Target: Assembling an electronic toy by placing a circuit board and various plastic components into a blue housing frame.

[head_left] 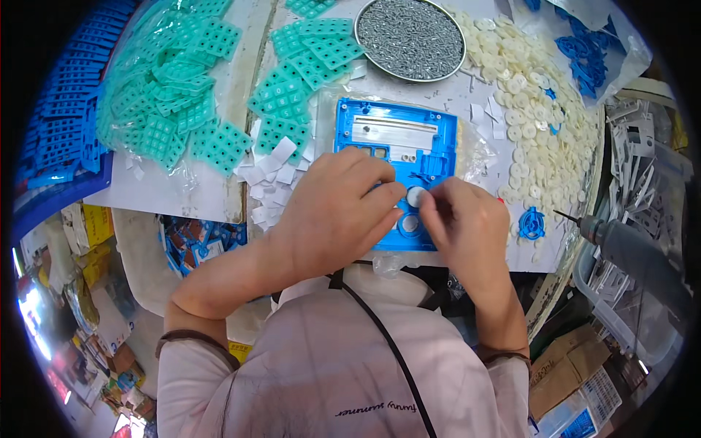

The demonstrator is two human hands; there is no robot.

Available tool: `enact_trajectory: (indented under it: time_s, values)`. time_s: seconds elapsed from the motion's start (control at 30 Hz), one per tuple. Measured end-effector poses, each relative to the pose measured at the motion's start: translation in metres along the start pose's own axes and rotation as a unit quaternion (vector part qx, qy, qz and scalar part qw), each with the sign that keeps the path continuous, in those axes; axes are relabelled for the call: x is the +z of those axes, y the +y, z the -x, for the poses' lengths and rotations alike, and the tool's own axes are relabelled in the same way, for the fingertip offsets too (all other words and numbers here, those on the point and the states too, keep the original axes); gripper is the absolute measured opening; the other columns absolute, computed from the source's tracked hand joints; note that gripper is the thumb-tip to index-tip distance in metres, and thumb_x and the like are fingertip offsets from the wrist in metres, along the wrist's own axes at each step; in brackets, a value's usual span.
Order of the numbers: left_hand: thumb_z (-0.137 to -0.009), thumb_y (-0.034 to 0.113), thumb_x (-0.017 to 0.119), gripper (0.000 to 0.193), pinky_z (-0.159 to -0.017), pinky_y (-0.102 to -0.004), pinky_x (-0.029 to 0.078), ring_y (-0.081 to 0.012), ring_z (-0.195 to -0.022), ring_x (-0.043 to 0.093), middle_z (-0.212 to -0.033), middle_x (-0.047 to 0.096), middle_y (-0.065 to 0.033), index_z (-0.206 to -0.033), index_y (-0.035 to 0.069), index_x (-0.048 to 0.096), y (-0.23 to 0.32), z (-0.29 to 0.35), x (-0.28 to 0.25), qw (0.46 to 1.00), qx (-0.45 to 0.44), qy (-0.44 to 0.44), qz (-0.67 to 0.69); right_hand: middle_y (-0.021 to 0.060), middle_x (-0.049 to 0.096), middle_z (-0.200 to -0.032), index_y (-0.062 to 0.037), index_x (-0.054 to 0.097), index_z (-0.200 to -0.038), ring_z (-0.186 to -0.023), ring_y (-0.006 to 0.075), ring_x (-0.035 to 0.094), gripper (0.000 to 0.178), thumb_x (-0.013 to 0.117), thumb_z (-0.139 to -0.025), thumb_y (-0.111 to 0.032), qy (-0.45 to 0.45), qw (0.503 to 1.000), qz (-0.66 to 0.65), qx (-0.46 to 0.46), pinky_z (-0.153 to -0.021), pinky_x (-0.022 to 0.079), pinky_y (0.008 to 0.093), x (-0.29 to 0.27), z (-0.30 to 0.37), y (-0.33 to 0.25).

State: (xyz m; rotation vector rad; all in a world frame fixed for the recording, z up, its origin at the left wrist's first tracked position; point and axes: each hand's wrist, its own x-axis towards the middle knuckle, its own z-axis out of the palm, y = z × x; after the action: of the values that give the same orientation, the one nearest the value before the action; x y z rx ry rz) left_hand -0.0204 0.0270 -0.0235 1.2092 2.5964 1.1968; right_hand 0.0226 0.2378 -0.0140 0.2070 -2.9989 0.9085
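On the bench [182, 197] lay a blue plastic frame [398, 139], seemingly only partly fitted: one round socket [410, 224] stood empty. The left hand [339, 212] pressed flat on the frame; the right hand [467, 226] pinched a white disc [416, 196] just above that socket.

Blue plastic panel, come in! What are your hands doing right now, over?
Left hand pressing down on blue plastic panel. Right hand pinching small white disc over panel's round hole. Nothing in the way; teal keypads and tray of screws sit behind.
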Motion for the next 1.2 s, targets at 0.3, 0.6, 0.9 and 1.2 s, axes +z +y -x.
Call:
enact_trajectory:
  time_s: [0.3, 0.6, 0.9, 1.2]
  values:
    - [-0.078, 0.013, 0.074, 0.036, -0.079, -0.0423, 0.044, -0.0271, -0.094, 0.058, -0.104, 0.06, -0.0067, -0.114, 0.012, 0.071, -0.009, 0.002, 0.011, 0.996, 0.046, -0.041, -0.068, 0.0107, 0.064, -0.068, -0.0079, 0.062, -0.081, -0.061, 0.0314, 0.064, 0.018, 0.074, -0.086, -0.02, -0.014, 0.998, 0.051, 0.04, -0.053, 0.048, 0.043, 0.007, 0.002, -0.006]
    - [-0.08, 0.012, 0.072, 0.032, -0.081, -0.0424, 0.045, -0.0275, -0.096, 0.058, -0.108, 0.06, -0.0069, -0.112, 0.013, 0.072, -0.005, 0.0, 0.008, 0.995, 0.034, -0.062, -0.076, 0.0117, 0.064, -0.069, -0.0058, 0.063, -0.083, -0.059, 0.0297, 0.063, 0.017, 0.075, -0.086, -0.017, -0.05, 0.998, 0.038, 0.022, -0.052, 0.047, 0.0409, -0.004, -0.011, -0.003]
    - [-0.087, 0.013, 0.074, 0.016, -0.072, -0.0353, 0.05, -0.0232, -0.075, 0.063, -0.08, 0.065, -0.009, -0.101, 0.006, 0.072, -0.083, -0.11, -0.022, 0.971, 0.075, 0.115, -0.197, 0.009, 0.059, -0.092, -0.0017, 0.053, -0.122, -0.083, 0.0179, 0.056, 0.037, 0.072, -0.091, -0.01, 0.423, 0.841, -0.283, -0.183, -0.081, 0.05, 0.0357, -0.108, -0.051, 0.03]
    - [-0.091, 0.025, 0.058, 0.026, -0.082, -0.0482, 0.043, -0.0334, -0.09, 0.066, -0.084, 0.069, -0.0136, -0.077, 0.006, 0.069, -0.108, -0.143, -0.008, 0.954, 0.013, 0.015, -0.298, 0.0098, 0.05, -0.112, -0.0022, 0.054, -0.123, -0.118, 0.025, 0.047, 0.033, 0.055, -0.101, -0.027, -0.037, 0.859, -0.477, -0.182, -0.108, 0.043, 0.0537, -0.139, -0.121, 0.066]
